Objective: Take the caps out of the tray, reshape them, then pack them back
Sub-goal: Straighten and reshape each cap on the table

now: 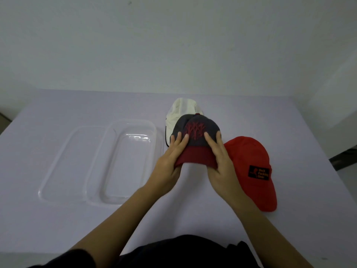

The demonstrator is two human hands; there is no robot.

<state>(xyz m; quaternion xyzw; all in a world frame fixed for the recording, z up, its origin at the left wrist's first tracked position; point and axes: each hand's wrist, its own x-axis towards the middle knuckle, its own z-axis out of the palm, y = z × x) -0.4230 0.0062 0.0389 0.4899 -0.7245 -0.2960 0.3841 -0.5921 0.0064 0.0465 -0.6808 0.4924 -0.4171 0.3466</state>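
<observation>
Now, fingers point(182, 139): both sets were spread flat over the front of the navy cap's crown, either side of the red stitched logo.
Left hand point(170, 161): closed around the navy cap point(201, 132), fingers on top, thumb tucked out of sight under the maroon brim's left edge.
Right hand point(220, 163): same clamp on the other side, fingers lying up the crown, thumb under the brim's right edge.
Navy cap: held between the two hands, brim towards the person, crown tipped away; whether it was touching the table could not be told.
White cap point(181, 111): lay just behind the navy one, partly hidden by it, on the table.
Red cap point(249, 163): lay on the table just right of the right hand, brim pointing at the person, a black patch with orange lettering on its front; the lettering was too blurred to read.
Tray point(154, 130): clear plastic, sat left of the caps with no cap in it.
Lid point(63, 163): a second clear piece, probably the tray's lid, lay against the tray's left side.
Table point(58, 219): pale and plain, running back to a white wall.
</observation>
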